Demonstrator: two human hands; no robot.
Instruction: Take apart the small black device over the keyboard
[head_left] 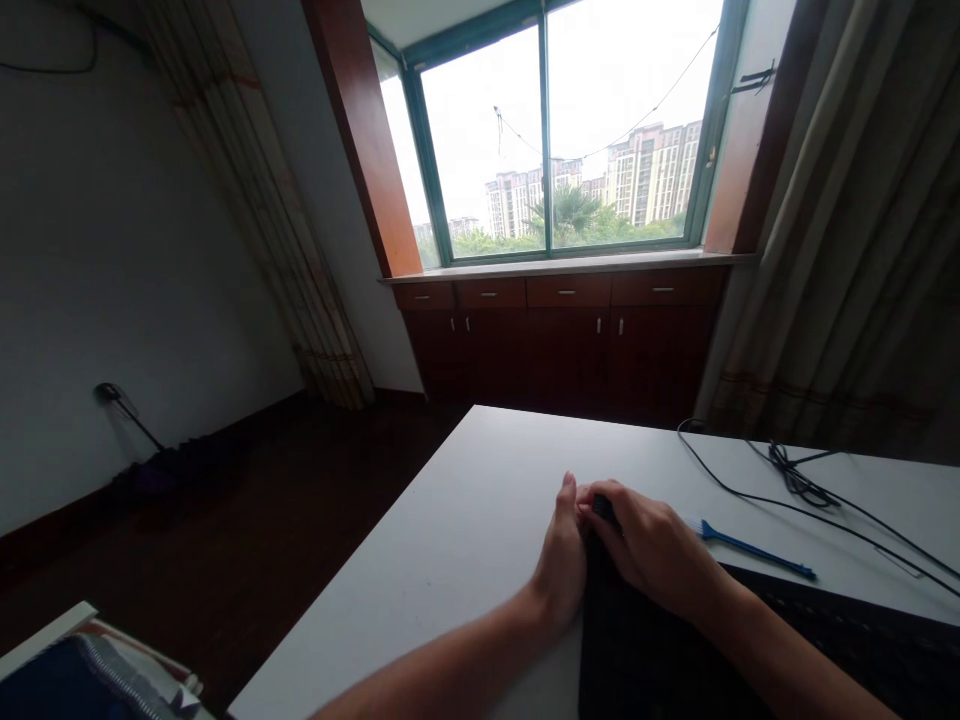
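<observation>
A black keyboard (825,620) lies on the white table (465,520) in front of me. My left hand (561,560) rests edge-on against the keyboard's left end, fingers stretched forward and together. My right hand (649,545) lies curled over the keyboard's far left corner, its fingertips pinched on a small dark piece I cannot make out. A blue brush (754,550) with a thin handle lies on the table just right of my right hand.
Black cables (802,485) trail across the table's far right side. Beyond the table are dark wooden cabinets (562,340) under a window, with curtains (847,250) on both sides. A striped bag (97,670) sits at the lower left.
</observation>
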